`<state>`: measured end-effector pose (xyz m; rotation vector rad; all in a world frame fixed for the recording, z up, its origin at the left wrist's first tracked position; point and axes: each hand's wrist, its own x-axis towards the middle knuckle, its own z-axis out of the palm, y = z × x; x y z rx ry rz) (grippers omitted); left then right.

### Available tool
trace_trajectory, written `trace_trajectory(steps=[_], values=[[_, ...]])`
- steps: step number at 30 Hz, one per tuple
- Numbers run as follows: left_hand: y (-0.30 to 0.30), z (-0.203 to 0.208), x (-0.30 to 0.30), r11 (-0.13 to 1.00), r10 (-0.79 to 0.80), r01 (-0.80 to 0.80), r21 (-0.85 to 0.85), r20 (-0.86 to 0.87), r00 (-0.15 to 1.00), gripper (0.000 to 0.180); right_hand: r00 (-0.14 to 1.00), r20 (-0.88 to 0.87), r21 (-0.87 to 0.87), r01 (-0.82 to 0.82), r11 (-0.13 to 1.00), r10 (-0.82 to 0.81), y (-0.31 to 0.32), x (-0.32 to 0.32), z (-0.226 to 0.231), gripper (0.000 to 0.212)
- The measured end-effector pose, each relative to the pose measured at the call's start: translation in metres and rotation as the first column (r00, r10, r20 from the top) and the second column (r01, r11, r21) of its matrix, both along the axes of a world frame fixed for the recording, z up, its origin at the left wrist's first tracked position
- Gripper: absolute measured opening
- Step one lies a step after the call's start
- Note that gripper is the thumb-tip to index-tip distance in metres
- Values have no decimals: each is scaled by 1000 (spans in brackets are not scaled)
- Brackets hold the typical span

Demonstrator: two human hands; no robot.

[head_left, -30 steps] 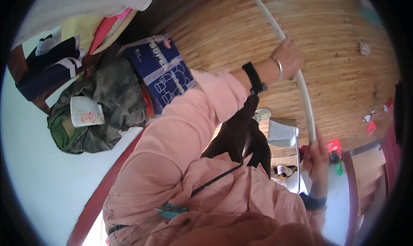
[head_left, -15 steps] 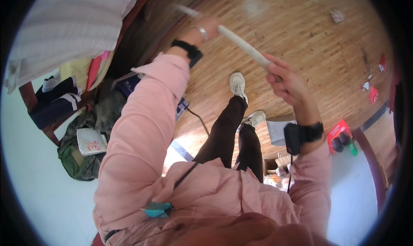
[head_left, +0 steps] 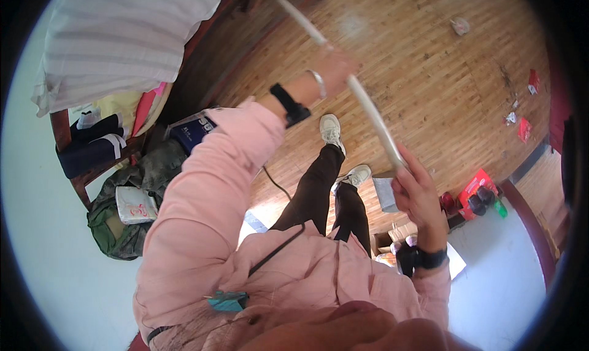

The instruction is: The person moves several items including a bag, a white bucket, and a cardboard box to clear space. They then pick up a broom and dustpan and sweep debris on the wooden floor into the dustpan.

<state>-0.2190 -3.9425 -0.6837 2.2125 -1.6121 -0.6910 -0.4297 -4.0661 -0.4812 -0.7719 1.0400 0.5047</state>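
A long pale pole [head_left: 375, 123] slants across the space in front of me, from the far left down to the near right. My left hand [head_left: 336, 69] is closed round its middle, farther from my body. Nearer to me, my right hand [head_left: 420, 194] grips the pole close to its near end, with some fingers wrapped and one lying along it. The pole's far end reaches up toward dark furniture at the top, and what it may carry there cannot be made out. Below the pole is the wooden floor [head_left: 423, 99].
A white cloth [head_left: 123, 38] hangs at the far left above folded clothes [head_left: 92, 143]. A blue package [head_left: 191, 130] and a dark green bag [head_left: 113, 228] sit beneath. Litter, including a crumpled wrapper [head_left: 459, 26] and a red packet [head_left: 524, 130], lies right. A red box [head_left: 480, 182] stands nearer.
My left hand has come right and closer to my body, and my right hand has come lower. The pole now slants more steeply. Both hands still hold it.
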Motion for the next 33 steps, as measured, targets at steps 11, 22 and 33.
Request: trace_trajectory(steps=[11, 22, 33], values=[[-50, -34, 19, 939, -123, 90, 331, 81, 989, 14, 964, -99, 129, 256, 958, -245, -22, 12, -46, 42], [29, 0, 41, 968, -65, 65, 244, -7, 998, 6, 994, -42, 252, 112, 961, -105, 3, 46, -8, 45], [-7, -41, 30, 974, -39, 51, 222, -59, 997, 11, 942, -157, 278, 330, 902, -296, 10, 58, -23, 50]])
